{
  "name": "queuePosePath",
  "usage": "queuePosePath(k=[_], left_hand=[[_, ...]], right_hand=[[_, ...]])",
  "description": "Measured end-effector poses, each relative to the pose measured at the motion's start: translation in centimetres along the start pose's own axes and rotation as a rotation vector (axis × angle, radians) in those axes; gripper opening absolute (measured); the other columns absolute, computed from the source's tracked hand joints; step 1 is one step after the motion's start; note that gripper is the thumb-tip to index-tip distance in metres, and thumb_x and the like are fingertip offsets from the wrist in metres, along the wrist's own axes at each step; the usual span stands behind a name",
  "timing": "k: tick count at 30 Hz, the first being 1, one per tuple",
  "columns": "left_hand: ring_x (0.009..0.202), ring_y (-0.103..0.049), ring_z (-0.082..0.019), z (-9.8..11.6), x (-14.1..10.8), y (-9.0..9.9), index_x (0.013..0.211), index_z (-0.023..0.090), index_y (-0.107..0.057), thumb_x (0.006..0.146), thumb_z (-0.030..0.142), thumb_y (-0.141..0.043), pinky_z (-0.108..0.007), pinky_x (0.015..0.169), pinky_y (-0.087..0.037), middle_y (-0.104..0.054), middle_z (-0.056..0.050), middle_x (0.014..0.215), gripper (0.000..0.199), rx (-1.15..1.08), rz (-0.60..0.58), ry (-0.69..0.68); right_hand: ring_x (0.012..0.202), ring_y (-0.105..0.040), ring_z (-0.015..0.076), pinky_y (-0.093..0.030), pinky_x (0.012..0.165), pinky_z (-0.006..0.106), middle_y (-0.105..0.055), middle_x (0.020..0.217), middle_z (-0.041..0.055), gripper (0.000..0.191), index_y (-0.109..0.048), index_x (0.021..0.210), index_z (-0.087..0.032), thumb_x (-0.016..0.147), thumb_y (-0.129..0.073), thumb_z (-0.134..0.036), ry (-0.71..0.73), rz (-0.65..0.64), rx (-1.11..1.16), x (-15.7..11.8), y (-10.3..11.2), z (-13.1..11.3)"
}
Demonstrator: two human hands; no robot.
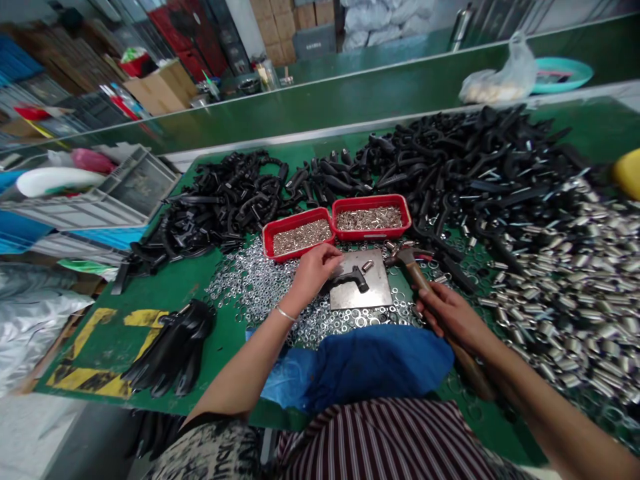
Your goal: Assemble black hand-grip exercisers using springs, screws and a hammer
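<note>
Left hand [319, 267], hold unclear, is hovering at a square silver-metal plate's [380, 285] far-left corner; right hand [447, 310] is gripping a brown wooden-handled hammer [416, 273].

Head view, forward-down over workbench [227, 343]

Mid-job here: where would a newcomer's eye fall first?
Probably on the heaps of black parts along the far side of the green table, and the shiny metal cylinders piled at the right. Next, two red trays near the middle. Just in front, a metal plate lies between the left hand and the hammer in the right hand.
</note>
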State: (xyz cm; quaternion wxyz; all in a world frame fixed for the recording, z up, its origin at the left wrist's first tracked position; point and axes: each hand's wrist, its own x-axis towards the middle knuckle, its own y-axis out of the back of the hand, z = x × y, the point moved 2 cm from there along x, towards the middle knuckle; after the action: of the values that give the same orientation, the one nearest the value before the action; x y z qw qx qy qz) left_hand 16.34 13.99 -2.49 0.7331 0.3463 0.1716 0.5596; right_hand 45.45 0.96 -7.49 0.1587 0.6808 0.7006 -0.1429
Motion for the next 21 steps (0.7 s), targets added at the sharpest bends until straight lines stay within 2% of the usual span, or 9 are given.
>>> queuePosePath(k=[3,7,11,15,18,21], left_hand=[[0.077,-0.064,-0.016,0.9,0.3,-1.9,0.088,0.019,-0.066,0.095,0.031,-0.061,-0.03,0.075,-0.049,-0.071,-0.003,0.085,0.015,-0.016,-0.078,0.005],[0.083,-0.065,-0.021,1.6,0.4,-3.8,0.084,0.018,-0.064,0.097,0.034,-0.059,-0.032,0.077,-0.047,-0.07,-0.006,0.086,0.021,0.165,-0.103,0.02],[0.086,-0.065,-0.024,2.0,0.0,-4.5,0.089,0.018,-0.063,0.098,0.034,-0.058,-0.033,0.078,-0.047,-0.069,-0.008,0.089,0.02,0.345,-0.082,0.048],[0.087,-0.065,-0.023,1.7,-0.3,-4.9,0.092,0.017,-0.062,0.1,0.035,-0.056,-0.032,0.08,-0.047,-0.068,-0.008,0.091,0.02,0.415,-0.074,0.015],[0.091,-0.064,-0.024,1.3,0.0,-5.1,0.093,0.016,-0.06,0.101,0.034,-0.052,-0.034,0.082,-0.046,-0.066,-0.01,0.093,0.022,0.473,-0.096,-0.071],[0.097,-0.062,-0.026,1.4,0.3,-5.2,0.093,0.015,-0.061,0.103,0.034,-0.047,-0.037,0.088,-0.045,-0.065,-0.013,0.097,0.026,0.551,-0.187,-0.269]], right_hand=[[0.039,-0.043,0.0058,-0.034,0.034,0.021,-0.065,0.08,-0.0031,0.042,-0.053,0.114,-0.023,0.091,-0.06,-0.059,0.014,0.0,0.004,-0.1,-0.1,-0.1],[0.04,-0.043,0.0054,-0.034,0.034,0.02,-0.064,0.08,-0.0034,0.039,-0.053,0.111,-0.023,0.093,-0.059,-0.057,0.018,-0.012,0.008,-0.1,-0.1,-0.1],[0.04,-0.044,0.0056,-0.034,0.034,0.02,-0.064,0.08,-0.0035,0.039,-0.053,0.107,-0.023,0.092,-0.06,-0.058,0.006,-0.002,0.01,0.0,-0.1,-0.1],[0.038,-0.043,0.005,-0.033,0.034,0.02,-0.065,0.08,-0.0031,0.041,-0.052,0.109,-0.023,0.091,-0.061,-0.058,0.003,-0.006,0.016,-0.1,-0.1,-0.2],[0.039,-0.045,0.0064,-0.037,0.036,0.022,-0.066,0.083,-0.0015,0.042,-0.053,0.114,-0.023,0.091,-0.061,-0.058,0.016,-0.032,0.0,-0.4,-0.1,-0.7],[0.053,-0.057,0.013,-0.047,0.043,0.026,-0.069,0.092,0.0024,0.049,-0.051,0.129,-0.027,0.092,-0.06,-0.057,0.075,-0.034,-0.077,-0.6,0.3,-2.0]])
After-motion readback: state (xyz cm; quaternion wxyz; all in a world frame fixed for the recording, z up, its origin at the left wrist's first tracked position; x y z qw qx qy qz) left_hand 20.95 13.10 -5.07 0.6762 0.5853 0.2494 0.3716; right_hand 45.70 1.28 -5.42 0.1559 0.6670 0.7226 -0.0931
